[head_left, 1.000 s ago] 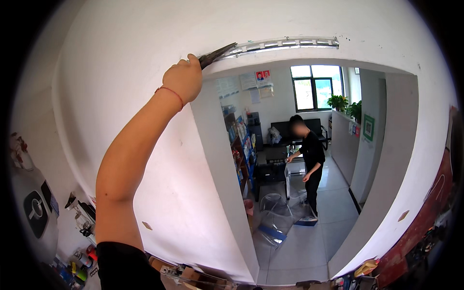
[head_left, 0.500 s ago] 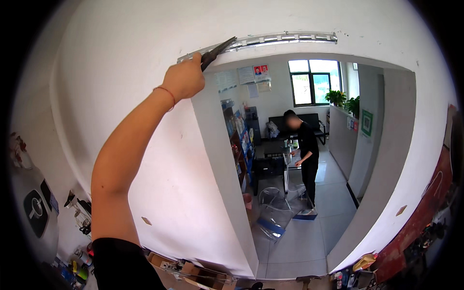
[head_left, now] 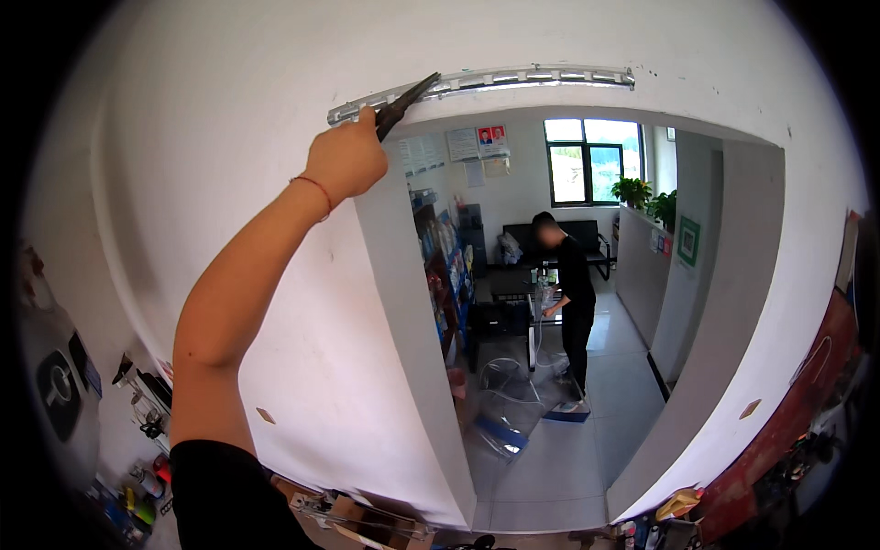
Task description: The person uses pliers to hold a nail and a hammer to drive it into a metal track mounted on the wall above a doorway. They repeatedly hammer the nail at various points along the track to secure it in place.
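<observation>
My left hand (head_left: pixel 346 156), raised high on a bare forearm with a red cord at the wrist, is closed around dark pliers (head_left: pixel 403 108). The jaws point up and to the right, lying across a shiny metal rail (head_left: pixel 513 79) fixed to the white wall above a doorway. Short bright plates repeat along this rail. The rail's left end shows just above my knuckles. Whether the jaws grip a part of the rail or only lie over it, I cannot tell. My right hand is out of view.
Beyond the doorway, a person in black (head_left: pixel 576 298) stands handling clear plastic, by clear sheeting (head_left: pixel 513 394) with blue edges on the floor. Shelves (head_left: pixel 445 275) line the room's left side. Below me stand an open cardboard box (head_left: pixel 371 522) and a yellow jug (head_left: pixel 680 503).
The whole view has shifted slightly, while my left hand and the pliers stay at the same part of the rail. The other person's hands have moved a little.
</observation>
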The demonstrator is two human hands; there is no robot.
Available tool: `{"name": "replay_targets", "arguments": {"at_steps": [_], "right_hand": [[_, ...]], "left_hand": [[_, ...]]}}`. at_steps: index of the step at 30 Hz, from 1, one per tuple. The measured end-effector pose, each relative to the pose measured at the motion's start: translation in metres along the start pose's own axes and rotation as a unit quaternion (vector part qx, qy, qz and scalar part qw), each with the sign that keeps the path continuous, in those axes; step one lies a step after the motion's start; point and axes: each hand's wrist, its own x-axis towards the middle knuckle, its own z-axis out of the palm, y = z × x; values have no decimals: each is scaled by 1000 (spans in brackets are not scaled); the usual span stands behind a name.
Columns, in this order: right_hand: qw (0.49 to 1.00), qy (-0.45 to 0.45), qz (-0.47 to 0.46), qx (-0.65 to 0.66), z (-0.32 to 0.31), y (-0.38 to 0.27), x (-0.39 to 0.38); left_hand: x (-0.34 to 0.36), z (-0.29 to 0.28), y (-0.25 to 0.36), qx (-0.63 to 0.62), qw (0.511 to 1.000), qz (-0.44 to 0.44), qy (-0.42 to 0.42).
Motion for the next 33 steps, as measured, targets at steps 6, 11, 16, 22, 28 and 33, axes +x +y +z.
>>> {"name": "replay_targets", "arguments": {"at_steps": [6, 11, 16, 22, 28, 33], "right_hand": [[995, -11, -84, -50, 6, -13, 24], [990, -5, -114, -88, 32, 20, 54], [997, -44, -40, -46, 43, -25, 8], [997, -66, -27, -22, 39, -62, -39], [988, -126, -87, -18, 53, -212, -43], [956, -254, -120, 85, 76, -277, -71]], "left_hand": [[18, -23, -2, 85, 995, 42, -32], [23, -10, -12, 29, 995, 73, -56], [11, -18, -3, -10, 998, 34, -53], [-178, 41, -85, -67, 982, 31, -171], [-375, 87, -164, -279, 887, -131, -343], [-575, 219, -71, -597, 480, -380, -519]]}}
